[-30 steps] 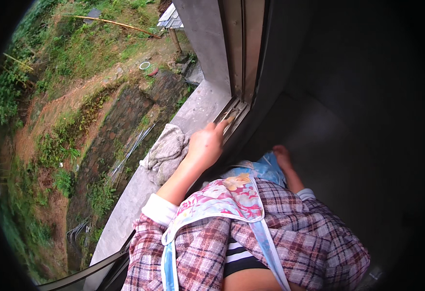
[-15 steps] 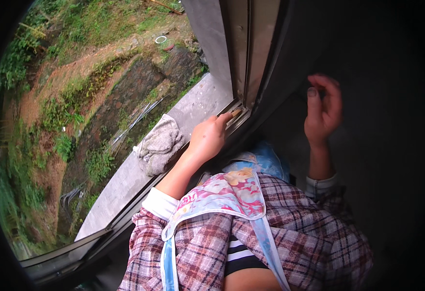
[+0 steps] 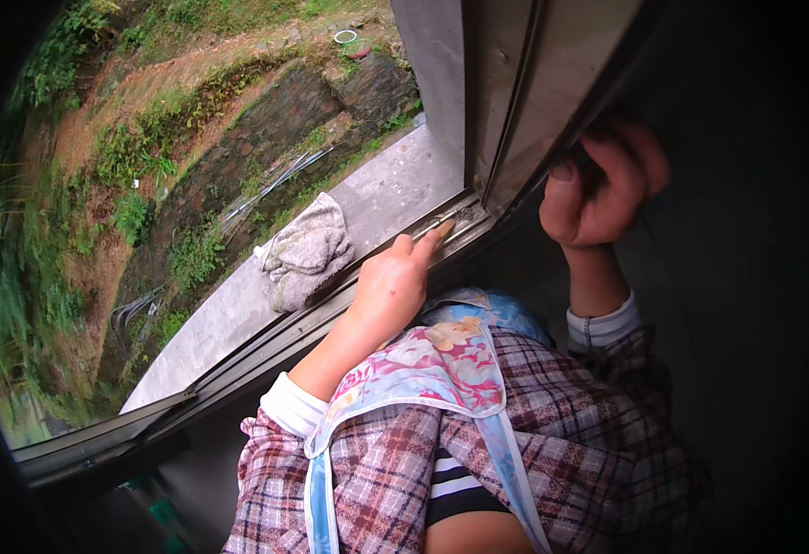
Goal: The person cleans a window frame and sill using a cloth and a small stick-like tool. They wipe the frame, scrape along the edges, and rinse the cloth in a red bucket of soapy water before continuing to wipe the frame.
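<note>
Apparently, the left hand point(image 3: 391, 284) pinches a small brown stick point(image 3: 446, 227) between nearly closed fingers, and its tip lies in the window track point(image 3: 472, 224) near the corner, perhaps because such thin end fits the narrow groove. The right hand point(image 3: 608, 185) is half curled beside the window frame point(image 3: 566, 69), maybe for balance; whether it holds anything, I cannot tell. A grey cloth point(image 3: 307, 251) lies bunched on the ledge point(image 3: 404, 175), near the left hand

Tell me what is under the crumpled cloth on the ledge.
Grey ledge shows around the crumpled cloth, which appears to rest on it. Anything directly beneath is covered; the left hand is not lifting it.
</note>
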The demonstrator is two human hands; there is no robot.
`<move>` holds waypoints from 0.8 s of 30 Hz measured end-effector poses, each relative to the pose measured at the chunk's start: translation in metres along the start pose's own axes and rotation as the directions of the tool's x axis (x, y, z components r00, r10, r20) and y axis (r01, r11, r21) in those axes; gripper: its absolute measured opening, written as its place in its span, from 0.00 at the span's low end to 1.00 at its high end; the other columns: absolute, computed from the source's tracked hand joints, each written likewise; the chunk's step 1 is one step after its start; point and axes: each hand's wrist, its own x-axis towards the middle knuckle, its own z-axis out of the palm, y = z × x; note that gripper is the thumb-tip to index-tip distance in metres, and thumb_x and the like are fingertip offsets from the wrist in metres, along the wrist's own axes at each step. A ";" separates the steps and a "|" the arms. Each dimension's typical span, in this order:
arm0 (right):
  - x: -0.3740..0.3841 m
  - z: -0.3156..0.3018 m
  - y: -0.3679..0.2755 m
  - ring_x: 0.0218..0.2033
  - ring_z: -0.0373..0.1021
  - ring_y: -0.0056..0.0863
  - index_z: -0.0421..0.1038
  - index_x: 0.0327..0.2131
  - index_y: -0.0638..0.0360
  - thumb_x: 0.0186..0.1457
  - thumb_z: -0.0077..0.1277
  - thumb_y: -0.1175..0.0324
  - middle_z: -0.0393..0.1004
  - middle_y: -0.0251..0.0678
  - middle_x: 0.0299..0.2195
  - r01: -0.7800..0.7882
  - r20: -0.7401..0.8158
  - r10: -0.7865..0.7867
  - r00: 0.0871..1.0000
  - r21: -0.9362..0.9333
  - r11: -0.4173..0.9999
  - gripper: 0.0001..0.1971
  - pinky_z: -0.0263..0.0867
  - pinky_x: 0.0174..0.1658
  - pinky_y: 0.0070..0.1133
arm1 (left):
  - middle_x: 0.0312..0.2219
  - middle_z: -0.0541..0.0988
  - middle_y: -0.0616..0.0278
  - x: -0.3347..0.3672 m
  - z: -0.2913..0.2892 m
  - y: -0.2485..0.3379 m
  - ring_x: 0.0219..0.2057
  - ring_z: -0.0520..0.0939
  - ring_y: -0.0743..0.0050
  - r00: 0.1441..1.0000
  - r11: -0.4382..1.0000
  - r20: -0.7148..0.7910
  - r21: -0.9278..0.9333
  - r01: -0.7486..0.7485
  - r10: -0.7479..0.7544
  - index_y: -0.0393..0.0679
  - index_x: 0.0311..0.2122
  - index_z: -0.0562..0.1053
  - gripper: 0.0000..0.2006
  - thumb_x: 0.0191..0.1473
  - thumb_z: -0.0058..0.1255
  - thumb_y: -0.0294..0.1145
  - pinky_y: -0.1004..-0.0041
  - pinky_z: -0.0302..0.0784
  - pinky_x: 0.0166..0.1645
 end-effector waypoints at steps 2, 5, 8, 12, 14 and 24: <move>-0.003 0.006 0.006 0.47 0.66 0.34 0.74 0.43 0.55 0.54 0.56 0.64 0.68 0.41 0.48 0.019 -0.063 -0.017 0.998 0.033 0.999 0.14 0.63 0.48 0.27 | 0.29 0.73 0.49 0.008 0.006 -0.002 0.27 0.79 0.43 0.999 0.999 -0.007 -0.013 -0.040 0.040 0.47 0.55 0.70 0.24 0.51 0.49 0.21 0.54 0.76 0.31; -0.005 0.006 0.010 0.47 0.65 0.33 0.73 0.43 0.54 0.55 0.55 0.62 0.66 0.39 0.49 0.059 -0.057 -0.058 0.997 0.019 0.998 0.13 0.63 0.49 0.28 | 0.30 0.73 0.49 0.013 0.010 -0.007 0.29 0.79 0.42 0.998 0.998 0.022 -0.025 -0.050 0.051 0.48 0.57 0.69 0.26 0.50 0.49 0.21 0.54 0.76 0.32; -0.008 0.008 0.012 0.47 0.64 0.33 0.73 0.43 0.54 0.56 0.54 0.61 0.66 0.39 0.48 0.073 -0.057 -0.072 0.996 0.017 0.997 0.13 0.63 0.49 0.28 | 0.31 0.73 0.49 0.019 0.012 -0.007 0.30 0.79 0.41 0.997 0.998 0.053 -0.048 -0.048 0.050 0.49 0.58 0.69 0.28 0.48 0.49 0.21 0.53 0.76 0.34; -0.007 0.009 0.012 0.47 0.64 0.34 0.72 0.43 0.54 0.57 0.53 0.60 0.65 0.40 0.48 0.082 -0.069 -0.081 0.994 0.013 0.997 0.13 0.63 0.48 0.28 | 0.32 0.74 0.48 0.030 0.018 -0.004 0.30 0.79 0.40 0.997 0.996 0.054 -0.062 -0.059 0.062 0.48 0.57 0.69 0.29 0.47 0.49 0.20 0.53 0.76 0.34; -0.008 0.010 0.010 0.46 0.64 0.35 0.72 0.43 0.55 0.58 0.52 0.60 0.64 0.41 0.49 0.075 -0.074 -0.074 0.995 0.002 0.997 0.13 0.63 0.49 0.28 | 0.32 0.74 0.48 0.030 0.021 -0.004 0.30 0.79 0.41 0.997 0.995 0.024 -0.073 -0.075 0.077 0.47 0.57 0.69 0.28 0.47 0.49 0.20 0.53 0.76 0.34; -0.005 0.007 0.006 0.48 0.63 0.33 0.68 0.47 0.59 0.61 0.49 0.59 0.62 0.44 0.49 0.049 -0.048 -0.054 0.997 -0.096 0.994 0.17 0.63 0.51 0.28 | 0.32 0.73 0.49 0.021 0.043 -0.005 0.30 0.78 0.41 0.993 0.968 -0.116 -0.246 -0.060 0.032 0.46 0.55 0.69 0.22 0.54 0.48 0.22 0.53 0.74 0.34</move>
